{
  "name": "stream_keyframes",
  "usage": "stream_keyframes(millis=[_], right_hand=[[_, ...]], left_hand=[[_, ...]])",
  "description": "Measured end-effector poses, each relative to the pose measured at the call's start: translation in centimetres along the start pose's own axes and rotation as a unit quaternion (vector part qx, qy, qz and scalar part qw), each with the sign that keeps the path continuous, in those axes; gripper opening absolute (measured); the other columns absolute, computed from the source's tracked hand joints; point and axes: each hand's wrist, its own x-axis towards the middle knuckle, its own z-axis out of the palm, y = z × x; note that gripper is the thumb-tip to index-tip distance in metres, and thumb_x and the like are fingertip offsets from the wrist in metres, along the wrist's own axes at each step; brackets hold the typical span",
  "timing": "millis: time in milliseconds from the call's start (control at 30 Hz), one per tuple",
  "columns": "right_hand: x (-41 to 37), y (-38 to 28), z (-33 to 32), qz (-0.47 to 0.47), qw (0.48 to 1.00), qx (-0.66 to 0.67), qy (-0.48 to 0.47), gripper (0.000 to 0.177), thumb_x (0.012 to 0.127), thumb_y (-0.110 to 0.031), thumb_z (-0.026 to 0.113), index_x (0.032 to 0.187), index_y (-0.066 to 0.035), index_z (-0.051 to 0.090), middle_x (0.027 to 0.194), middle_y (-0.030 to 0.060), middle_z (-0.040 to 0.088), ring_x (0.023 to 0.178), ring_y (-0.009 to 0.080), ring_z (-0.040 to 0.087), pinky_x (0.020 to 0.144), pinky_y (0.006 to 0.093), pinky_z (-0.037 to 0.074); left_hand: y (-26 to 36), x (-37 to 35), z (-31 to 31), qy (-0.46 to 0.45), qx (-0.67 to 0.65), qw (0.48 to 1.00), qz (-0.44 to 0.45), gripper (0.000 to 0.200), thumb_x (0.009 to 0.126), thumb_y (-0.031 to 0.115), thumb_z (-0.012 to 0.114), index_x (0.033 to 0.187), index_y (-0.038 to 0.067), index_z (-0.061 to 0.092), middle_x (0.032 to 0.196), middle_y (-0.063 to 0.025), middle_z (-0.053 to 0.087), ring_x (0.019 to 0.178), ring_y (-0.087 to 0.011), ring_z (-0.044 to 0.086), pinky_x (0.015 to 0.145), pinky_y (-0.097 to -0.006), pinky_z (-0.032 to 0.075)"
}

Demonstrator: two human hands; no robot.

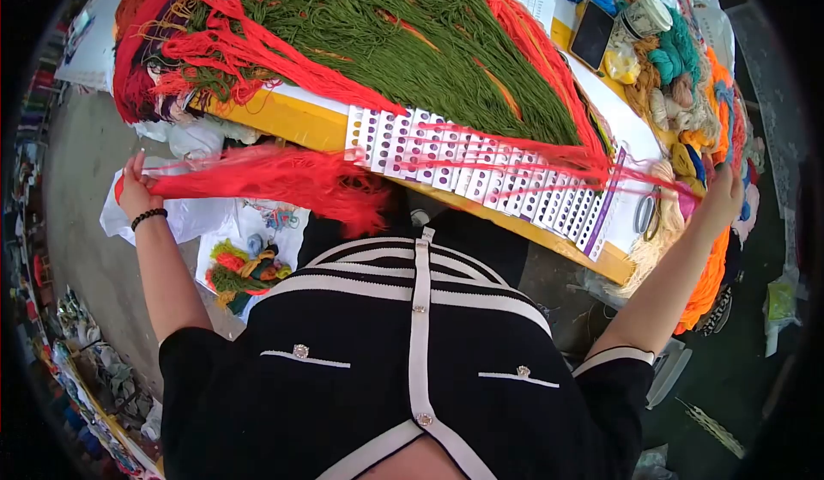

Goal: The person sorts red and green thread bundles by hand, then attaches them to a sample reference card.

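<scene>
Out at the left, my left hand (136, 190) is closed round one end of a bundle of red yarn (283, 179), whose loose strands hang in front of the yellow table edge (412, 184). At the far right, my right hand (725, 190) grips thin red strands (639, 175) stretched across from the table. Beneath these strands lie punched sample cards (481, 167) with rows of dark dots. Behind the cards spreads a thick layer of green yarn (412, 42), with red yarn along both its sides.
A phone (592, 35), a patterned cup (645, 16) and many coloured skeins (687, 102) crowd the table's right side. Scissors (644, 214) lie near the right end. On the floor at left, small yarn bundles (245, 270) rest on white sheeting.
</scene>
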Motion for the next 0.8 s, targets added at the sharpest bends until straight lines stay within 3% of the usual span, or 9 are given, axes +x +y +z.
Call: stream_keyframes(millis=[100,133,167,200,233,333,467,567,800], right_hand=[[-4.6,-5.3,4.6,-0.027,0.992,-0.108,-0.056,0.027,0.088,-0.024,0.054,0.101,-0.001,0.059,0.092,0.0052,0.059,0.086,0.0113,0.054,0.074,0.0246,0.041],[-7.9,-6.5,7.5,0.065,0.983,-0.105,-0.140,0.029,0.087,-0.028,0.054,0.103,-0.004,0.060,0.092,0.0050,0.060,0.088,0.0123,0.054,0.079,0.0266,0.041],[-10.2,-4.7,9.9,-0.037,0.941,-0.108,-0.318,0.029,0.085,-0.028,0.058,0.104,-0.007,0.060,0.090,0.0039,0.060,0.085,0.0111,0.054,0.074,0.0257,0.042],[-14.3,-8.3,12.8,0.087,0.875,-0.185,-0.438,0.029,0.083,-0.026,0.062,0.104,-0.007,0.061,0.088,0.0032,0.061,0.081,0.0117,0.056,0.072,0.0266,0.044],[-17.1,-8.4,14.6,0.052,0.845,-0.094,-0.524,0.027,0.081,-0.024,0.063,0.099,-0.004,0.063,0.086,0.0047,0.062,0.079,0.0119,0.057,0.069,0.0266,0.045],[-23.3,-5.6,19.5,0.001,0.806,-0.026,-0.591,0.022,0.080,-0.022,0.062,0.085,-0.002,0.067,0.069,0.0077,0.062,0.062,0.0139,0.058,0.060,0.0279,0.047],[-24.5,-4.7,22.2,0.056,0.786,-0.044,-0.615,0.021,0.081,-0.020,0.058,0.079,-0.001,0.067,0.061,0.0069,0.060,0.054,0.0152,0.056,0.055,0.0298,0.047],[-24.2,-4.7,22.9,0.093,0.739,-0.081,-0.662,0.022,0.083,-0.018,0.053,0.077,-0.001,0.065,0.060,0.0063,0.059,0.051,0.0140,0.054,0.051,0.0293,0.045],[-23.4,-4.8,23.0,0.262,0.724,-0.008,-0.638,0.023,0.083,-0.017,0.050,0.070,-0.001,0.060,0.054,0.0046,0.055,0.045,0.0118,0.050,0.046,0.0260,0.042]], left_hand=[[0.1,-7.0,5.2,-0.169,-0.011,0.979,-0.117,0.031,0.092,0.021,0.045,0.119,0.005,0.051,0.105,-0.0065,0.064,0.049,-0.0017,0.034,0.044,-0.0143,0.032],[0.0,-9.7,7.2,-0.292,-0.025,0.943,-0.157,0.032,0.093,0.022,0.044,0.120,0.006,0.052,0.105,-0.0065,0.063,0.048,-0.0010,0.034,0.044,-0.0141,0.032],[-0.3,-12.5,9.3,-0.376,-0.060,0.896,-0.228,0.032,0.093,0.022,0.044,0.120,0.006,0.052,0.106,-0.0068,0.063,0.049,-0.0008,0.036,0.044,-0.0138,0.032],[-0.6,-15.1,11.3,-0.455,-0.094,0.835,-0.295,0.032,0.094,0.022,0.044,0.120,0.006,0.052,0.107,-0.0072,0.062,0.050,-0.0007,0.038,0.044,-0.0134,0.032],[-0.6,-17.5,13.4,-0.490,-0.077,0.802,-0.334,0.032,0.093,0.023,0.045,0.120,0.006,0.052,0.108,-0.0077,0.062,0.052,-0.0010,0.040,0.045,-0.0144,0.034],[-1.2,-22.6,17.9,-0.587,0.004,0.725,-0.359,0.035,0.092,0.026,0.048,0.118,0.004,0.053,0.112,-0.0101,0.060,0.065,-0.0060,0.053,0.050,-0.0191,0.042],[-2.1,-25.2,21.3,-0.559,0.114,0.746,-0.344,0.036,0.092,0.027,0.048,0.121,0.004,0.050,0.114,-0.0095,0.059,0.072,-0.0100,0.059,0.052,-0.0177,0.044],[-2.5,-26.2,22.4,-0.540,0.206,0.764,-0.286,0.033,0.089,0.025,0.052,0.114,0.003,0.052,0.109,-0.0099,0.061,0.090,-0.0154,0.060,0.063,-0.0275,0.049],[-5.6,-27.3,23.6,-0.550,0.198,0.799,-0.143,0.015,0.083,0.007,0.057,0.097,0.003,0.051,0.078,-0.0035,0.057,0.067,-0.0101,0.054,0.057,-0.0236,0.045]])
